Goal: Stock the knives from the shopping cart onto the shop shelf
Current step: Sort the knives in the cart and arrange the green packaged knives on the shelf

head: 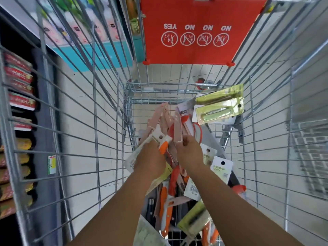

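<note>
Both hands reach down into the cart, close together over the heap of knives. The left hand [150, 157] grips a carded knife [156, 142] with a white and orange handle, its fingers curled round the pack; the card's barcoded end sticks out to the left of the wrist. The right hand [189, 151] pinches a pink knife [177, 128] by its lower end, the blade pointing away from the person. Just beyond the hands lie more pink knives [161, 118] fanned out, and red-handled ones beside them. Under and nearer than the wrists the heap [170, 192] carries on: orange and white handles, a red one, a dark handle, white cards with barcodes, and a green pack at the near right. Farther off, up to the right of the right hand, two green packs [220, 107] lean against the far corner of the cart [106, 121], whose wire walls rise on every side. Past them, at the far end, hangs a red flap [195, 15] printed with white YES and NO signs, seen upside down. Through the wire to the left of the left hand stands a dark shelf [44, 103] with red packets [19, 86] stacked in rows and yellowish ones lower down; a small tag hangs at its edge. Beyond that, a teal-based stand holds pale boxes. The floor [79, 121] is pale tile, showing on both sides through the cart.
</note>
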Demonstrator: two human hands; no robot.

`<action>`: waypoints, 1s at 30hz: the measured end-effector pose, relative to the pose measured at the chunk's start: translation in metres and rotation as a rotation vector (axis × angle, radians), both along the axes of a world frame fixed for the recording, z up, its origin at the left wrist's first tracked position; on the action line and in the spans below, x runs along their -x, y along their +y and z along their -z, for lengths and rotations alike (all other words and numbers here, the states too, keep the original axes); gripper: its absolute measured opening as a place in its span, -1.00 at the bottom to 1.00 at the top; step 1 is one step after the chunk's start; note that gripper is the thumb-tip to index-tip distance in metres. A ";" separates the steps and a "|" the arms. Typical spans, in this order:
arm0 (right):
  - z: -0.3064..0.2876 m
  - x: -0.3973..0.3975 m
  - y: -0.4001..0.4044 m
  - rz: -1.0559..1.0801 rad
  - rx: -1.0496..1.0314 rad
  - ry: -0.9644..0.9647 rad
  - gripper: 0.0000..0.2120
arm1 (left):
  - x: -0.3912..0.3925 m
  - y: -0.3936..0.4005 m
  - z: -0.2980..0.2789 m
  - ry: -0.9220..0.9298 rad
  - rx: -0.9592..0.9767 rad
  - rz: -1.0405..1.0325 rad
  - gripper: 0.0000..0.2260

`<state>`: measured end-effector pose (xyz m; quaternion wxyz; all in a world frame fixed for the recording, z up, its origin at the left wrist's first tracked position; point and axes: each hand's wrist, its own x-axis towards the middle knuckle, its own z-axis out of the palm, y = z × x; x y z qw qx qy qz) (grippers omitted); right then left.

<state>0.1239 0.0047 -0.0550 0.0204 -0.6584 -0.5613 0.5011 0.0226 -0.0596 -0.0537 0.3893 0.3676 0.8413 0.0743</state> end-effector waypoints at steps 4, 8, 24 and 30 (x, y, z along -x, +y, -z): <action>0.000 -0.016 -0.005 0.271 -0.003 0.054 -0.90 | -0.018 -0.019 -0.003 -0.037 0.086 0.022 -0.87; -0.006 -0.030 0.000 0.326 -0.012 0.031 -0.89 | -0.034 -0.034 -0.014 -0.150 0.171 0.126 -0.89; 0.000 0.014 -0.004 -0.230 -0.115 -0.095 -0.68 | 0.002 0.003 -0.014 0.031 -0.084 -0.186 -0.75; 0.025 0.012 -0.009 -0.491 -0.259 -0.356 -0.45 | 0.012 -0.008 0.008 0.197 0.138 -0.054 -0.60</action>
